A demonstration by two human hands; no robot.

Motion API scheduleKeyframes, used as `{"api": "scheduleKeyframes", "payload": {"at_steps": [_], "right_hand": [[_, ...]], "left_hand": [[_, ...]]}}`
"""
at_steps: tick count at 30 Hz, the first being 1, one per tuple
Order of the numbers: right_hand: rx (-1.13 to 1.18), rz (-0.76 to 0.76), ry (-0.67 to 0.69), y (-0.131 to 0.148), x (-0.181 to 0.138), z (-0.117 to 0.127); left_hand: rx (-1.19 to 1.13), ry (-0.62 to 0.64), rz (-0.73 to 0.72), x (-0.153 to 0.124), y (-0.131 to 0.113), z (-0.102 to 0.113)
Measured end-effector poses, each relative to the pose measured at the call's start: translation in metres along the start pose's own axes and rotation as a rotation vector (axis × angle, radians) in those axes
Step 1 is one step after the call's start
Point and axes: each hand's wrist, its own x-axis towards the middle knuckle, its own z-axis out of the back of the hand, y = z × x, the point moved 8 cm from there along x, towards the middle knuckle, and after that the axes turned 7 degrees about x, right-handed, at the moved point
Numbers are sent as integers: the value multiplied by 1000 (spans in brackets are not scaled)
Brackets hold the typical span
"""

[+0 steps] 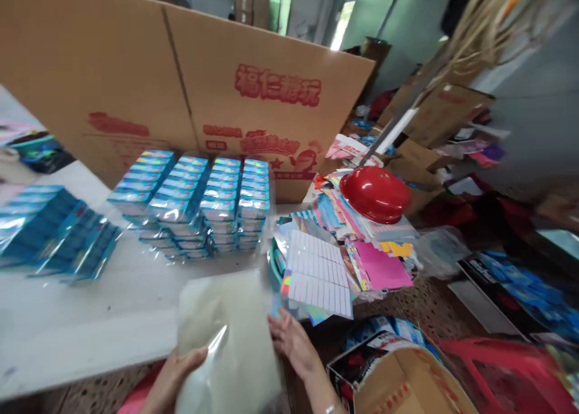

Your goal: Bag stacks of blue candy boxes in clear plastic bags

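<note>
My left hand (pixel 178 372) grips the lower left edge of a flat, whitish translucent plastic bag (pixel 228 341), thumb on top. Light glints off its smooth surface; whether it is one bag or a stack, I cannot tell. My right hand (pixel 294 345) is by the bag's right edge, fingers extended and apart, with nothing visible in it. Just beyond that hand lies a sheet of white labels (pixel 319 272) with a shiny rainbow edge. Rows of blue boxes in clear wrap (pixel 194 203) stand on the white table (pixel 126 317) behind the bag.
More blue boxes (pixel 49 233) stand at the left. A large cardboard sheet (pixel 217 58) rises behind the table. To the right are a red plastic bowl-like object (pixel 375 192), a pink card (pixel 384 266), an open carton (pixel 407 381) and a red stool (pixel 506 372).
</note>
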Motion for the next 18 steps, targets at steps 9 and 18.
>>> {"api": "scheduleKeyframes", "payload": {"at_steps": [9,18], "right_hand": [[272,174,-509,30,86,61],[9,186,-379,59,85,64]], "left_hand": [[-174,-225,-41,-36,46,70],[-480,-74,-6,-24,54,25]]}}
